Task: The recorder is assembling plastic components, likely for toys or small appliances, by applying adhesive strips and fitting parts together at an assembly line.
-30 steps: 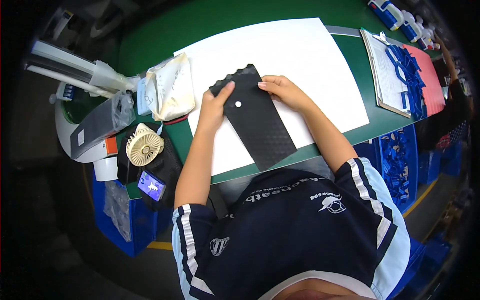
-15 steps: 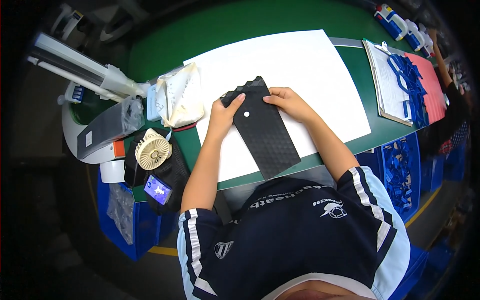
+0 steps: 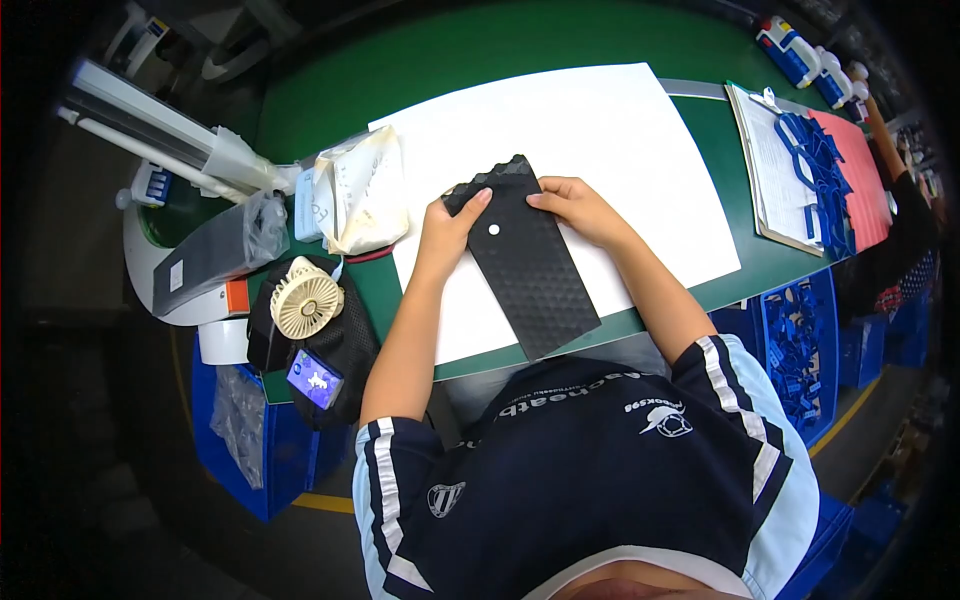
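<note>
A flat black sheet (image 3: 535,275) with a raised pattern and a jagged far edge is held in both hands above a large white sheet (image 3: 620,130). Near its far left part is a small round white spot. My left hand (image 3: 447,232) is closed on the left edge, thumb on top. On the opposite edge, my right hand (image 3: 585,210) grips with the thumb on top, its other fingers partly hidden behind the sheet. The near end of the black sheet reaches the table's front edge, close to my shirt.
To the left are a white bag (image 3: 365,195), a small cream fan (image 3: 307,303), a lit device (image 3: 315,378) and a plastic-wrapped black piece (image 3: 215,255). Right: a clipboard (image 3: 765,165), blue parts (image 3: 815,170), a red sheet (image 3: 850,175) and a blue bin (image 3: 800,350). Another person's arm (image 3: 885,145) is at far right.
Both hands keep the same hold on the black sheet, which has hardly moved. The whole view has shifted very slightly.
</note>
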### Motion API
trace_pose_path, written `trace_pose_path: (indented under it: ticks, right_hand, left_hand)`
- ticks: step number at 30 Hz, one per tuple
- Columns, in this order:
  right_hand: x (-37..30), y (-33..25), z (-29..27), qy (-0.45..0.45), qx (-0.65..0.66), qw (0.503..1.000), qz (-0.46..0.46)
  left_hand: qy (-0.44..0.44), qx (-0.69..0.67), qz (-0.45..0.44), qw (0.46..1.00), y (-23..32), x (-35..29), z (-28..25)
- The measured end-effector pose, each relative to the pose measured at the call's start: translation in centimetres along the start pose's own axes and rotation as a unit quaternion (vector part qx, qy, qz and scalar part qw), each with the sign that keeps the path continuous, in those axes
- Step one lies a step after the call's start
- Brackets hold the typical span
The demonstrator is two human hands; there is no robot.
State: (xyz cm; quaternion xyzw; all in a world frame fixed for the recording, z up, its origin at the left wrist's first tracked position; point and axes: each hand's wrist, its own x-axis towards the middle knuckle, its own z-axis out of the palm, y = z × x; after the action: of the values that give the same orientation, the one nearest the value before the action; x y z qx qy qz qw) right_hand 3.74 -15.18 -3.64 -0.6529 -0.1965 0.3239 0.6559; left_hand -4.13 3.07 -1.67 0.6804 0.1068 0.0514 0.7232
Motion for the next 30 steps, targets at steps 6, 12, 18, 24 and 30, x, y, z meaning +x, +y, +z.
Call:
trace_pose_path:
  ticks: [6, 12, 18, 24, 30]
  right_hand:
    - [0.0, -0.2, 0.1, 0.003, -0.018, 1.000, 0.006]
    - [-0.1, -0.4, 0.3, 0.002, 0.020, 1.000, -0.006]
    - [0.0, 0.0, 0.0, 0.008, -0.013, 1.000, 0.002]
    - [0.0, -0.1, -0.4, -0.003, -0.027, 1.000, -0.006]
    - [-0.1, -0.8, -0.3, 0.003, 0.044, 0.999, -0.001]
  left_hand:
    - [-0.002, -0.008, -0.005, 1.000, -0.3, 0.1, -0.2]
    - [0.001, -0.009, -0.001, 1.000, -0.3, 0.1, -0.1]
    - [-0.009, -0.007, 0.007, 1.000, -0.7, 0.3, -0.2]
    - [0.015, -0.024, -0.001, 1.000, -1.0, 0.5, -0.1]
    - [0.051, -0.184, -0.024, 0.981, -1.5, 1.1, -0.4]
